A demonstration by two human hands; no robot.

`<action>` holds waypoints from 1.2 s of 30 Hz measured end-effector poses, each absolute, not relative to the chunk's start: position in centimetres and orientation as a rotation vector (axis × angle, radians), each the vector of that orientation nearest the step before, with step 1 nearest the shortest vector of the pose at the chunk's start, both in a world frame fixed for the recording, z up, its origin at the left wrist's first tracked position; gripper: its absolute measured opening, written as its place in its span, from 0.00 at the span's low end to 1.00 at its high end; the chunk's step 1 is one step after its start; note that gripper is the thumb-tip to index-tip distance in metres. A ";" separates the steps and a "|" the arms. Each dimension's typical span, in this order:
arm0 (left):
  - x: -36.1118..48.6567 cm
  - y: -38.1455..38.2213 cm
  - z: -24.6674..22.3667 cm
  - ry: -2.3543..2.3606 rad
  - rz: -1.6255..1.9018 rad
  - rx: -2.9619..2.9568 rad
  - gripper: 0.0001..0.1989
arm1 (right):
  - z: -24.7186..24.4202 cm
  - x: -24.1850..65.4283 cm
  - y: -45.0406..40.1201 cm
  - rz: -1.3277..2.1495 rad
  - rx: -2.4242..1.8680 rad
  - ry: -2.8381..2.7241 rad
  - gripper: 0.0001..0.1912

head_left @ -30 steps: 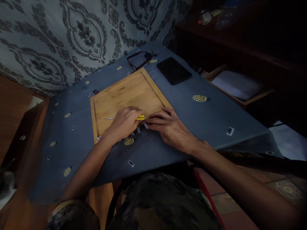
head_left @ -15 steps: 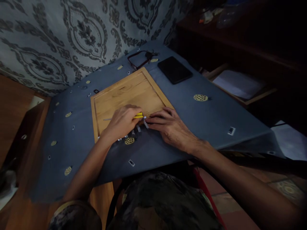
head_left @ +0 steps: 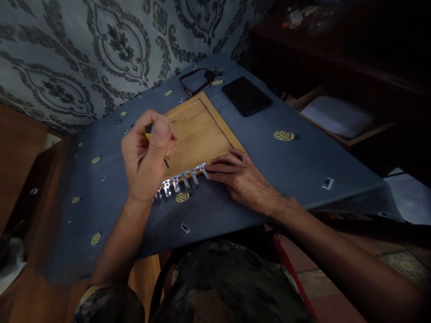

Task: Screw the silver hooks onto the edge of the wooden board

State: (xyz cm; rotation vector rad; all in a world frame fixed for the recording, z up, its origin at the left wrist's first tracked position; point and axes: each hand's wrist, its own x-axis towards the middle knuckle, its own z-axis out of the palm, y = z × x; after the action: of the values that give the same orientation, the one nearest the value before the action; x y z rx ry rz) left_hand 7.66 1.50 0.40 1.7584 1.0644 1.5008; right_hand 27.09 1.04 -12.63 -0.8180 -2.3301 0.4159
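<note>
My left hand point(head_left: 146, 154) is closed around a screwdriver point(head_left: 147, 136) with a yellow handle, raised over the left part of a framed wooden board point(head_left: 198, 134). The dark tip of its shaft points down toward the board's near side. Along that near edge runs a metal hook strip point(head_left: 185, 176) with several silvery hooks hanging over the edge; its left end is partly behind my left wrist. My right hand point(head_left: 237, 175) lies with fingers stretched out on the board's near right corner, the fingertips at the strip's right end.
A blue cloth point(head_left: 256, 188) with pineapple prints covers the table. Beyond the board lie eyeglasses point(head_left: 195, 83) and a black tablet or phone point(head_left: 247, 96). A patterned curtain or wall point(head_left: 121, 49) borders the far side. An open drawer point(head_left: 340, 116) with papers is at the right.
My left hand has lifted and moved left, away from the strip's right end, turning the screwdriver from lying flat to pointing down. More hooks now show. My right hand has stayed in place.
</note>
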 end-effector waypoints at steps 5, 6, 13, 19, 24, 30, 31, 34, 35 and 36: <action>10.0 1.5 0.5 0.805 1.714 1.425 0.26 | -12.6 27.1 1.0 0.404 -0.818 -2.341 0.28; 10.3 1.6 0.3 0.795 1.720 1.377 0.26 | -12.6 27.1 1.0 0.397 -0.820 -2.344 0.28; 11.5 2.6 -1.9 0.715 1.756 1.274 0.27 | -12.8 27.0 1.1 0.380 -0.819 -2.339 0.26; 11.7 3.3 -3.2 0.722 1.757 1.253 0.27 | -12.8 27.0 1.0 0.377 -0.827 -2.346 0.24; 11.7 3.6 -3.8 0.766 1.766 1.303 0.25 | -12.5 27.0 1.0 0.376 -0.840 -2.360 0.25; 11.7 3.5 -4.0 1.006 1.710 1.470 0.28 | -12.4 27.0 0.9 0.389 -0.851 -2.355 0.25; 11.7 3.6 -4.1 1.033 1.701 1.484 0.28 | -12.4 27.0 0.9 0.388 -0.850 -2.352 0.25; 11.7 3.6 -4.2 1.017 1.696 1.471 0.28 | -12.4 27.0 0.9 0.383 -0.841 -2.350 0.24; 11.6 3.6 -4.2 0.999 1.693 1.455 0.28 | -12.5 27.0 0.9 0.383 -0.839 -2.353 0.24; 11.6 3.7 -4.3 0.985 1.683 1.444 0.27 | -12.5 27.0 1.0 0.383 -0.837 -2.356 0.24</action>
State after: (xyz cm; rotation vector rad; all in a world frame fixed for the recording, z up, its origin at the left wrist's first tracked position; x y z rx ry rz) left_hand 11.55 3.66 -4.27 1.4435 0.9850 1.6834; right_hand 26.98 0.95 -12.49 -0.8366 -2.3556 0.3826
